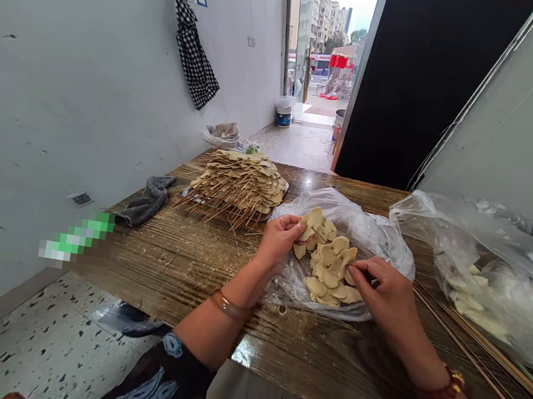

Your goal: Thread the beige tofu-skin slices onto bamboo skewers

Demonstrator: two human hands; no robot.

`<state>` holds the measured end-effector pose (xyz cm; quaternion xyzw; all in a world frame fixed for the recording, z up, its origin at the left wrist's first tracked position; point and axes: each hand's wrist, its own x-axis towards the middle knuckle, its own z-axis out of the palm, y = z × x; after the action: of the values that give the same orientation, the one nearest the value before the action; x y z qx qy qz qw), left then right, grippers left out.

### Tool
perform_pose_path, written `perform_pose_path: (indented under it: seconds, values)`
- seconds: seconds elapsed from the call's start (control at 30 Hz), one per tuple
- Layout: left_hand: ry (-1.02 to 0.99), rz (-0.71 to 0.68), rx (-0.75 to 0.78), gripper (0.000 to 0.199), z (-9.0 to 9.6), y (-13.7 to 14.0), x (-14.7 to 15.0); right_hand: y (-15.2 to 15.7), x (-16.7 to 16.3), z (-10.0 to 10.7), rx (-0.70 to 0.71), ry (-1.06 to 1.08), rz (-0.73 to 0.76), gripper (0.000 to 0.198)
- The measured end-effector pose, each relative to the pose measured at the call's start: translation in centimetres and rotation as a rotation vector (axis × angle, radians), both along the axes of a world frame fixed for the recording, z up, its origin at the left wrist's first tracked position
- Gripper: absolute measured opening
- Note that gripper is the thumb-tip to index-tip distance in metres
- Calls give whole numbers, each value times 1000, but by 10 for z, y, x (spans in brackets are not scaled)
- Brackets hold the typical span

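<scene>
My left hand (pixel 276 243) is closed on a thin wooden skewer carrying a pale beige slice (pixel 312 220), pinched between thumb and fingers. Opposite it, my right hand (pixel 386 291) pinches the edge of another pale slice (pixel 347 258). Both hands are above a clear plastic bag (pixel 397 250) spread open on the table. Under and between them lies a heap of loose, flat, rounded slices (pixel 323 286). Most of the skewer is hidden by the fingers and the slices.
A tall stack of skewered slices (pixel 249 183) rests on a tray at the wooden table's (pixel 175 266) back left. Beside it lies a dark grey cloth (pixel 148 199). Bare skewers (pixel 486 345) and another plastic bag (pixel 490 289) with slices are at right. An open doorway is beyond.
</scene>
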<state>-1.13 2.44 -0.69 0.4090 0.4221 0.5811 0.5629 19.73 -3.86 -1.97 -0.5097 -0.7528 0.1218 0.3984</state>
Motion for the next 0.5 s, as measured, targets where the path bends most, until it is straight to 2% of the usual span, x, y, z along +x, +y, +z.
perform_pose_path:
  seconds: [0.27,0.5]
  values:
    - [27,-52,19,33,-6,-2,5,2,-1,-4,17,8,-1,17]
    - [51,-191,45,28,-8,-12,18,3,-3,-3,-26,64,-16,20]
